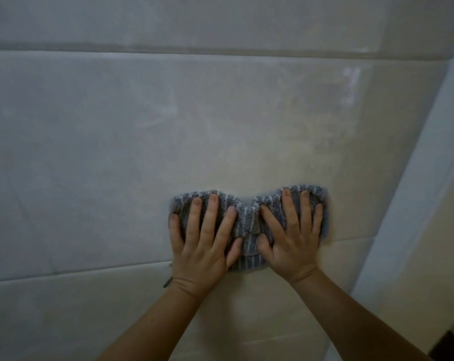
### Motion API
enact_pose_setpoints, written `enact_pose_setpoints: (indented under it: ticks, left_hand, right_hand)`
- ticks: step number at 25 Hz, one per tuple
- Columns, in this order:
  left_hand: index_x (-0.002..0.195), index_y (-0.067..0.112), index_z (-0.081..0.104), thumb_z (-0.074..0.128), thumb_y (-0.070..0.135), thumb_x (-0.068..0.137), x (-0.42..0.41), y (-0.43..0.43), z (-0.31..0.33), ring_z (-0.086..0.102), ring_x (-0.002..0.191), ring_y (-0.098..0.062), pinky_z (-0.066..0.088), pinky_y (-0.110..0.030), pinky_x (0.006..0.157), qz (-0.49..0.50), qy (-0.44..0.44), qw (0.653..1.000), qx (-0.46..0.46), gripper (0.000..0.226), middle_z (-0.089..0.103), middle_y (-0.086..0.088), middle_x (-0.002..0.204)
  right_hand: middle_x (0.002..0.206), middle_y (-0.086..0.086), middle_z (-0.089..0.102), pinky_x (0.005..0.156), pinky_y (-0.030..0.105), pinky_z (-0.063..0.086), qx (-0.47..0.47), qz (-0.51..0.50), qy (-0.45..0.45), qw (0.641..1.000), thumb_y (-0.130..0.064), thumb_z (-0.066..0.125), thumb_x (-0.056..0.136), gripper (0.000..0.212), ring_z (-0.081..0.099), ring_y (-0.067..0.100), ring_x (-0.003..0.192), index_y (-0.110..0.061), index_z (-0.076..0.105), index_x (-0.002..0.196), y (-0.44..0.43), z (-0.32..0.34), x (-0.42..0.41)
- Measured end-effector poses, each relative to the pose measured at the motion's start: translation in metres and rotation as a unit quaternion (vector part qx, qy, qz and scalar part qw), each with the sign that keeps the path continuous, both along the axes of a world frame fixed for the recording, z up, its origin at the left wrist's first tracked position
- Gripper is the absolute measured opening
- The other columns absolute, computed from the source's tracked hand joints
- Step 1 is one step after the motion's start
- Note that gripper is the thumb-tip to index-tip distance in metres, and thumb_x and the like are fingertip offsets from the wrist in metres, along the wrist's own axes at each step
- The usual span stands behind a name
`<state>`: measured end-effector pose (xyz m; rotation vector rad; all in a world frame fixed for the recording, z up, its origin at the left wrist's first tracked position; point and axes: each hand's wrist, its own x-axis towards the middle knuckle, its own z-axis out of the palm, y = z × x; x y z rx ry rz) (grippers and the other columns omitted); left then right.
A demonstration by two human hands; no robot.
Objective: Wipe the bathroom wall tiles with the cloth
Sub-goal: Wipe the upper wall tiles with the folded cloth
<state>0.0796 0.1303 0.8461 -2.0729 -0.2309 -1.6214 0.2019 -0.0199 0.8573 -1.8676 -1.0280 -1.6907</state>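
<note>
A grey ribbed cloth [248, 222] with pale stripes lies flat against the large pale wall tiles [116, 152], bunched in the middle between my hands. My left hand [205, 243] presses its left half with fingers spread and straight. My right hand [292, 238] presses the right half the same way, fingertips near the cloth's top edge. The lower edge of the cloth sits on a horizontal grout line. Part of the cloth is hidden under both palms.
Horizontal grout lines [64, 274] run across the wall above and below the cloth. At the right a wall corner or door frame [413, 191] slants upward. A dark patch [452, 347] shows at the lower right corner.
</note>
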Motion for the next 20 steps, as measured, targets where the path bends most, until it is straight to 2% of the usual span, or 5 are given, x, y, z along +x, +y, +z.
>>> enact_pose_setpoints:
  ticks: [9, 13, 17, 20]
  left_hand:
    - [0.151, 0.022, 0.037, 0.051, 0.051, 0.097, 0.074, -0.085, 0.041, 0.017, 0.15, -0.03, 0.006, -0.054, 0.122, -0.044, 0.023, 0.999, 0.009, 0.063, 0.024, -0.01, 0.16]
    - [0.151, 0.023, 0.04, 0.048, 0.05, 0.098, 0.073, -0.089, 0.089, 0.019, 0.15, -0.029, 0.007, -0.052, 0.122, -0.062, 0.033, 0.998, 0.008, 0.06, 0.028, -0.01, 0.16]
    - [0.15, 0.023, 0.042, 0.045, 0.049, 0.1, 0.058, -0.066, 0.153, 0.025, 0.148, -0.029, 0.015, -0.054, 0.12, -0.046, -0.031, 0.998, -0.011, 0.056, 0.031, -0.01, 0.158]
    - [0.151, 0.021, 0.038, 0.046, 0.043, 0.101, 0.047, -0.054, 0.137, 0.02, 0.15, -0.031, 0.012, -0.054, 0.121, -0.035, -0.027, 0.999, -0.008, 0.055, 0.027, -0.011, 0.159]
  right_hand:
    - [0.15, 0.012, 0.03, 0.113, 0.063, 0.017, 0.018, -0.008, 0.007, 1.0, -0.04, 0.038, 0.092, 0.048, 0.016, 0.035, 0.147, -0.025, 0.042, 0.137, -0.07, 0.014, 0.069]
    - [0.153, 0.015, 0.029, 0.114, 0.064, 0.017, 0.051, -0.012, 0.016, 0.998, -0.04, 0.035, 0.094, 0.053, 0.022, 0.041, 0.143, -0.026, 0.033, 0.145, -0.071, 0.056, 0.067]
    - [0.155, 0.019, 0.027, 0.116, 0.061, 0.013, 0.154, -0.021, 0.077, 0.985, -0.038, 0.03, 0.097, 0.055, 0.02, 0.043, 0.144, -0.022, 0.03, 0.149, -0.037, 0.132, 0.039]
    - [0.159, 0.011, 0.018, 0.116, 0.06, 0.012, 0.106, -0.018, 0.062, 0.992, -0.036, 0.03, 0.097, 0.058, 0.015, 0.039, 0.146, -0.021, 0.021, 0.152, -0.015, 0.125, 0.019]
